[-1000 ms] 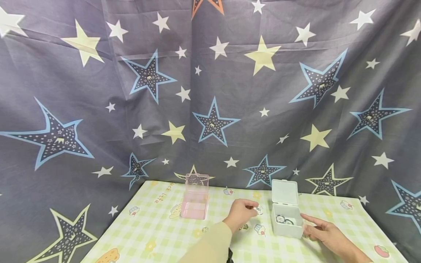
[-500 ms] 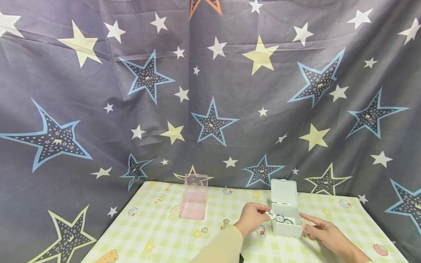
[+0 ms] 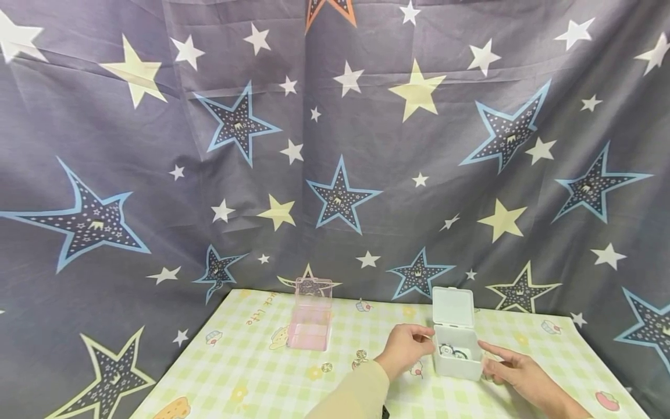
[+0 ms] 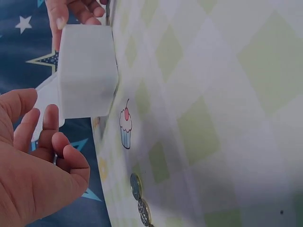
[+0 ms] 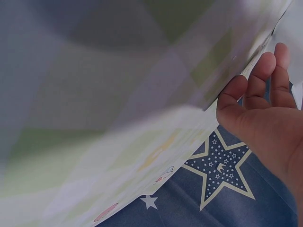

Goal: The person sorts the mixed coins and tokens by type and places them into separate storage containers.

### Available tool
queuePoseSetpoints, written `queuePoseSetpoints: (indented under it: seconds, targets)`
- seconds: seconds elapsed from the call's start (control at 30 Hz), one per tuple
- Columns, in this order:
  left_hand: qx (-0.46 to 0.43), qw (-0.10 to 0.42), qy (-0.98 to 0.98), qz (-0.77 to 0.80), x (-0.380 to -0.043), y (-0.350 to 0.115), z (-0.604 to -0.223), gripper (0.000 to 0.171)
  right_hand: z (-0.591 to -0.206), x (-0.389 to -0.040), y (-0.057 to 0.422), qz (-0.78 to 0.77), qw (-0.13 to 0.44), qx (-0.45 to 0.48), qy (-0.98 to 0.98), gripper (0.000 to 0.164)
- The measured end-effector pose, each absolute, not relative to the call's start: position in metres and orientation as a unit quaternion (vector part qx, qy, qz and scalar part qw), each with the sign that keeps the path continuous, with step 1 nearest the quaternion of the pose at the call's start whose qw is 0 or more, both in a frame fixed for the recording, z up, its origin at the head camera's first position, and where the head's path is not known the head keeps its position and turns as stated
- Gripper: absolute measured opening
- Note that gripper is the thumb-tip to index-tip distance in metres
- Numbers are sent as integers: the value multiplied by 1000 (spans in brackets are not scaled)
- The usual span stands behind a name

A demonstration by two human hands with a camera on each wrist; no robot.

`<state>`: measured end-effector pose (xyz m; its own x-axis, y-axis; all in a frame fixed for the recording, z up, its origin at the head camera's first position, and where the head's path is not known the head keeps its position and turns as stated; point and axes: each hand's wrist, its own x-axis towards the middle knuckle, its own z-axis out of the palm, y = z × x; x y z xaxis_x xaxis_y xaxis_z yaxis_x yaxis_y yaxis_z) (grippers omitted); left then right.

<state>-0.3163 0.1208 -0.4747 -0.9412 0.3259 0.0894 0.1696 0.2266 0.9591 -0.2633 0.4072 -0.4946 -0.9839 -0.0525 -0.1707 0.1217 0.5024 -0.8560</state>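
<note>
A small white box (image 3: 458,366) stands with its lid (image 3: 452,306) raised. Inside lie several round black-and-white pieces (image 3: 447,350), like coins or tokens. My left hand (image 3: 405,349) is at the box's left rim, thumb and fingers loosely bent, and nothing shows between them in the left wrist view. On the other side, my right hand (image 3: 515,372) rests its fingertips against the right wall, index finger stretched along the rim. Left of my left hand, several round gold-rimmed coin-like pieces (image 3: 360,355) lie on the tablecloth, partly behind the sleeve.
A transparent pink box (image 3: 310,334) with its lid up stands further left. One more coin-like piece (image 3: 327,367) lies between it and my left sleeve. The green checked tablecloth (image 3: 251,349) ends at a dark star-patterned curtain (image 3: 361,134) behind.
My left hand has carried a round white piece rightward to the white box's left rim; that piece is gone from its fingers now. My right hand has stayed at the box.
</note>
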Motion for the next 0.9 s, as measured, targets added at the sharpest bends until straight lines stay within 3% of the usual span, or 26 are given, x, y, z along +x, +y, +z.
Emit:
queuePoseSetpoints:
  seconds: [0.43,0.77,0.9]
  targets:
    - [173,49,798,575,-323,81,-478,24,-498,-261,406,-496,102,3,862,71]
    - [203,42,835,509,-310,7,-452,27,-490,-259,406,-475,91,-24,875,68]
    - [220,11,856,467,-304,-32,-444,30,-489,-258,408,-470,90,-6,878,69]
